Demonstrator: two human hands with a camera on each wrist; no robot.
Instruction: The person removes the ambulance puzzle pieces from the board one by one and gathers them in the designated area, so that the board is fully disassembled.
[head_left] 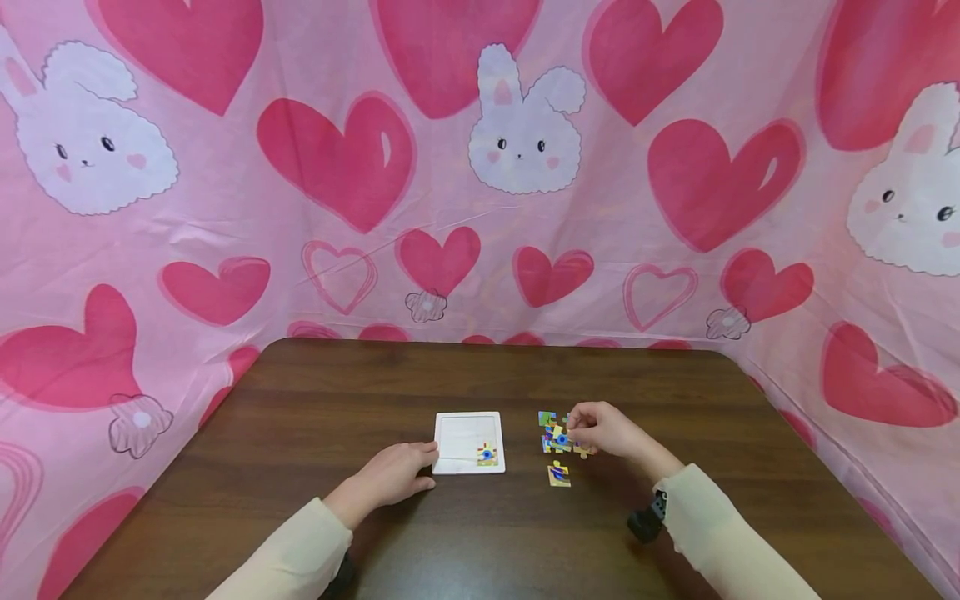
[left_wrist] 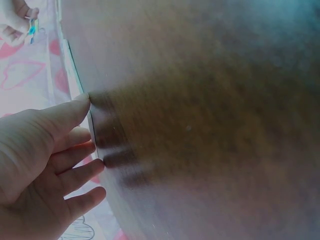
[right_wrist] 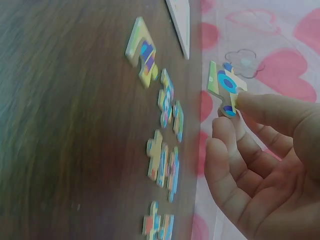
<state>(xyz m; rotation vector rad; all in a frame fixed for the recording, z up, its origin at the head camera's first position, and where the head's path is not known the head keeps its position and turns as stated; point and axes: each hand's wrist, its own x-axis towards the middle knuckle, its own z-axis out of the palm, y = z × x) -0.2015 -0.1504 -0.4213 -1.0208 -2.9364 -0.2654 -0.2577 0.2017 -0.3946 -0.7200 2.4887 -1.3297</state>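
My right hand (head_left: 606,428) pinches a jigsaw puzzle piece (right_wrist: 226,86) between thumb and fingers; the piece is yellow with a blue ring. It is held above several loose puzzle pieces (right_wrist: 164,160) on the table. One separate piece (head_left: 558,475) lies nearer to me. To the left is a white square puzzle tray (head_left: 459,429), with a yellow and blue piece (head_left: 487,455) in its near right corner. My left hand (head_left: 397,473) lies beside the tray's left edge, fingers loosely extended, fingertips touching or very close to it.
The pieces and tray are on a dark brown wooden table (head_left: 360,392). A pink cloth (head_left: 450,200) with hearts and rabbits hangs behind and along the sides. A dark wrist device (head_left: 647,518) shows below the right sleeve.
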